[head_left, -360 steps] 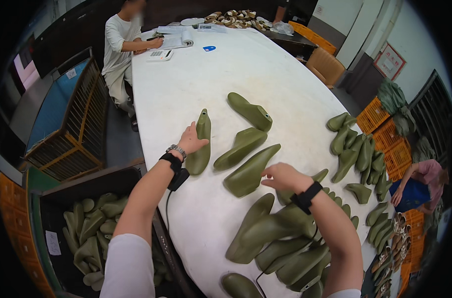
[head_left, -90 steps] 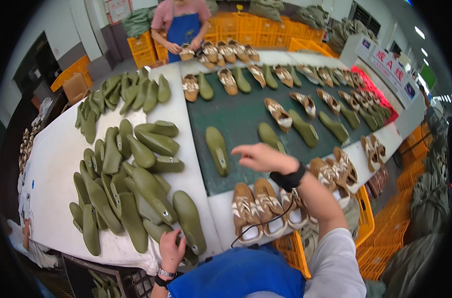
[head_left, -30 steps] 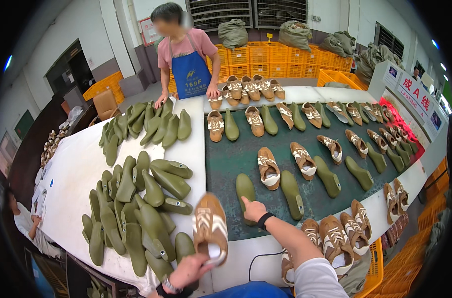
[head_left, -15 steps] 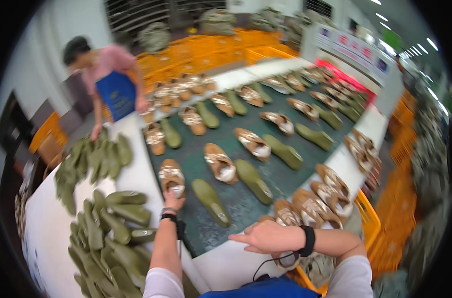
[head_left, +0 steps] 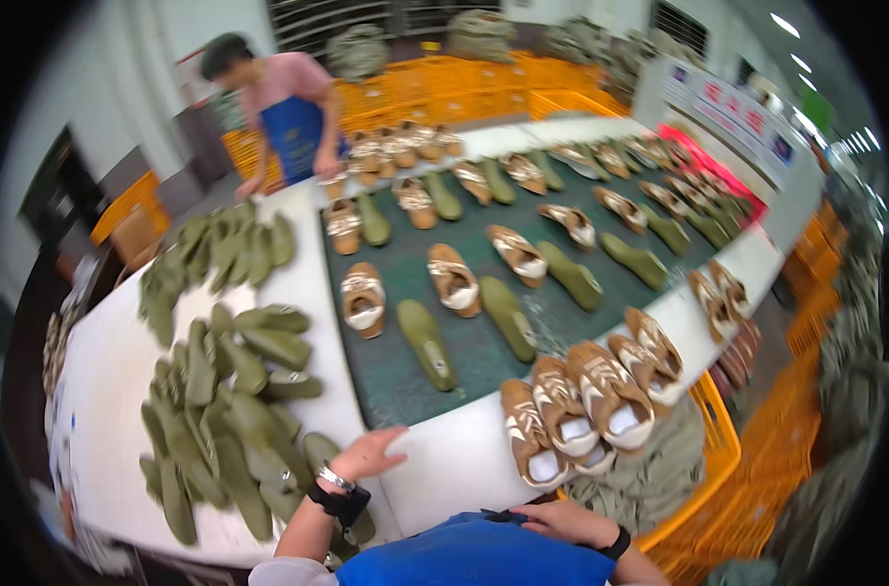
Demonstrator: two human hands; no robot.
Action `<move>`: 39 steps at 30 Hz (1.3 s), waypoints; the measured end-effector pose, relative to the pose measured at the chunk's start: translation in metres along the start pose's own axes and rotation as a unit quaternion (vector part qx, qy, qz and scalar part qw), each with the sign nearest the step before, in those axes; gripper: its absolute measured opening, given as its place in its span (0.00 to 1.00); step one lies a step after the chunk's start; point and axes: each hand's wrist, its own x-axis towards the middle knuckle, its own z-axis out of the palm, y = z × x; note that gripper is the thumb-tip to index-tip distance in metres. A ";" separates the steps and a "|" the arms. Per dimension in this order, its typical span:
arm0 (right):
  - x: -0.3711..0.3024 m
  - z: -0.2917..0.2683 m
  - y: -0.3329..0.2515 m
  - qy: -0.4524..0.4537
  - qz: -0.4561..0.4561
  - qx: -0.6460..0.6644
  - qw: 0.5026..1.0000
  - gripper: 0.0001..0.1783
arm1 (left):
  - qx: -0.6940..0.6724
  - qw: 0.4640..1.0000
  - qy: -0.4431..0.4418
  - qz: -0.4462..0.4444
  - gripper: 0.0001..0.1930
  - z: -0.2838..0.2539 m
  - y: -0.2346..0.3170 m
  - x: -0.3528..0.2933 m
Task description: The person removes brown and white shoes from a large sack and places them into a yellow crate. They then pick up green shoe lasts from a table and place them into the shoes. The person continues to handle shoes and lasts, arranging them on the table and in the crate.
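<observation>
My left hand is over the near edge of the white table, its fingers stretched out and holding nothing. Beside its wrist lies a green shoe last, partly hidden by my forearm. My right hand lies low against my blue apron, fingers extended, with nothing visible in it. Nearest to it, a brown-and-white sneaker stands among several others on the table edge. On the dark green belt, a sneaker stands at the near left, next to a green last.
A large pile of green lasts covers part of the white tabletop at left. An orange crate holding greyish cloth stands at right. Across the table, a person in a blue apron reaches toward the far lasts. Orange crates line the wall.
My left hand has let go of the sneaker at the belt's left end and come back toward me. My right hand has dropped from above the table edge to my apron. The view has shifted.
</observation>
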 end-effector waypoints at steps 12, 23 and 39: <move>0.038 -0.011 -0.021 -0.142 -0.104 -0.126 0.976 0.22 | -0.074 0.860 0.407 -0.299 0.38 0.105 -0.003 -0.150; 0.090 0.006 -0.045 -0.203 -0.222 -0.225 0.927 0.26 | -0.314 0.836 0.376 -0.245 0.42 0.131 0.030 -0.099; 0.157 0.084 -0.023 -0.073 -0.097 -0.300 0.946 0.17 | -0.214 0.704 0.543 -0.405 0.37 0.145 -0.007 -0.203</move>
